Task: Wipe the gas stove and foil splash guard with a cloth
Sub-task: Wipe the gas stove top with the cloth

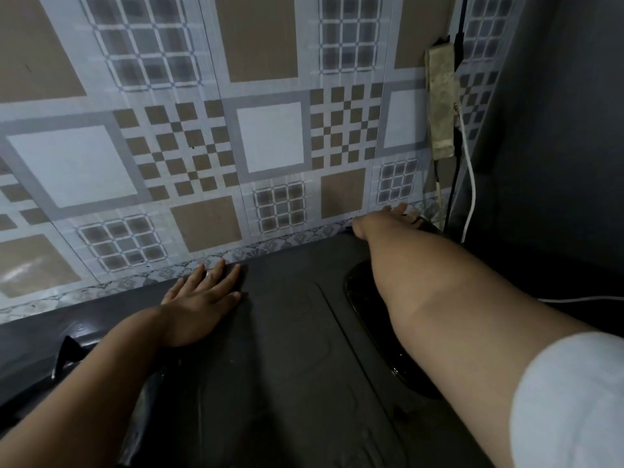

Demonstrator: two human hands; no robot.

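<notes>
left hand (202, 298): flat, fingers straight, palm down on dark grey stove top (287, 332), fingertips at the patterned grey-and-tan foil splash guard (202, 163) | right hand (391, 217): arm stretched far, fingers extended at guard's base, released | cloth: not visible

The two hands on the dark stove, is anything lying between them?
No. In the head view only bare dark stove top lies between the left hand and right hand.
</notes>
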